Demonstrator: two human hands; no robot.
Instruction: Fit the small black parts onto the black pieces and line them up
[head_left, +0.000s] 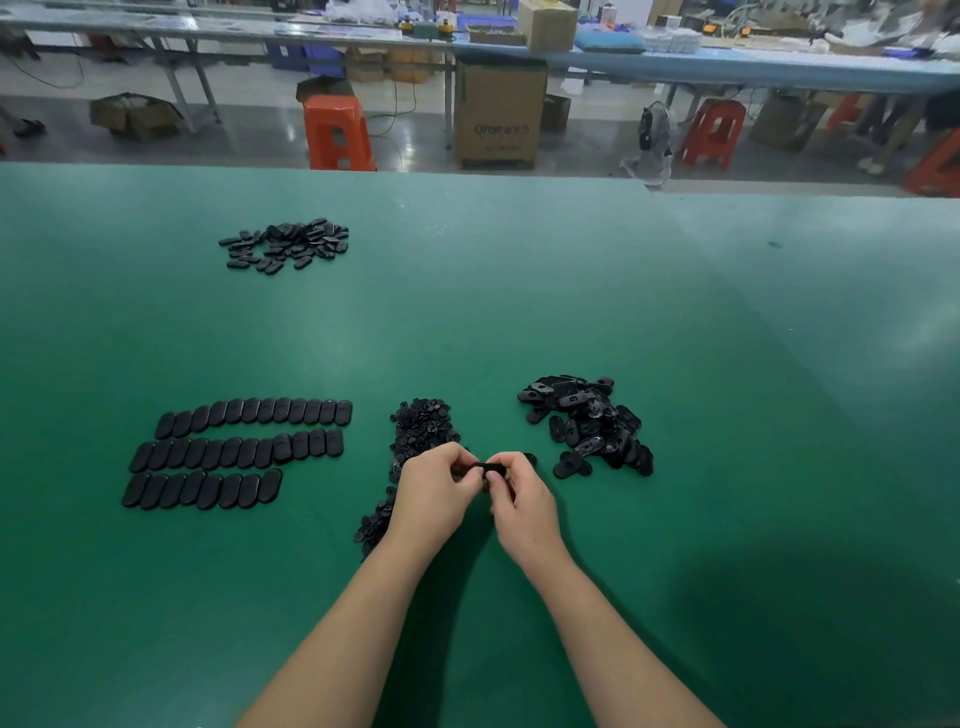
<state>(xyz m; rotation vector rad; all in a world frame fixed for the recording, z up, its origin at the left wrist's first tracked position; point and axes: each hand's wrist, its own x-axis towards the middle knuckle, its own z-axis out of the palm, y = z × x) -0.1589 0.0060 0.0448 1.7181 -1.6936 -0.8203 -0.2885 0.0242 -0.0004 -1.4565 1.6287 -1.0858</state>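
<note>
A black oval piece is pinched between the left hand and right hand, fingers curled tight on its ends, just above the green table. Small black parts are heaped just left, loose pieces right, and three lined-up rows farther left.

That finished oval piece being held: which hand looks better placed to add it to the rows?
Probably the left hand: the rows lie on its side, and the bottom row is the short one.
</note>
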